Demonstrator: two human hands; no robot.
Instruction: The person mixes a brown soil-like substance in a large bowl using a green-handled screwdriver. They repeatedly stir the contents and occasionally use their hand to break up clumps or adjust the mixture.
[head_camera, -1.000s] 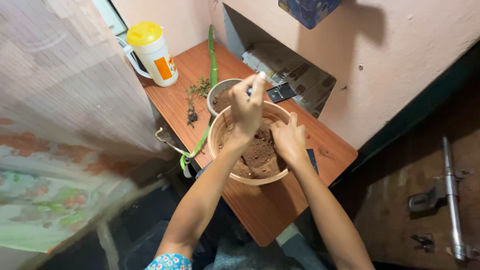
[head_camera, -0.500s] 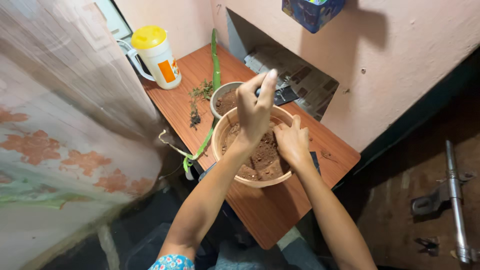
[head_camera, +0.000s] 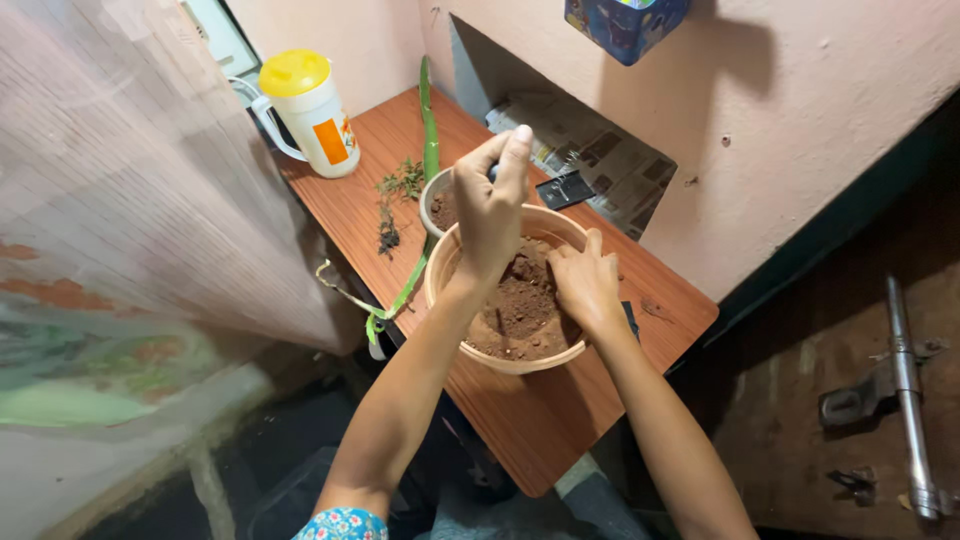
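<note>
Slightly lower than a moment ago, the left hand (head_camera: 490, 215) stays clenched on a dark tool above the peach pot (head_camera: 445, 265). Inside the pot, the right hand (head_camera: 585, 285) presses loose fingers into heaped soil (head_camera: 520, 305); beside it the long green cutting (head_camera: 425, 150) lies unplanted on the surface (head_camera: 530, 420).

Crumbly brown soil (head_camera: 520, 300), smooth wooden table (head_camera: 530, 420)

jug label: an orange square (head_camera: 327, 141) on the white jug
box: blue (head_camera: 625, 22), up on the wall

Left hand (head_camera: 490, 215) raised — fingers (head_camera: 518, 160) pinched
</note>
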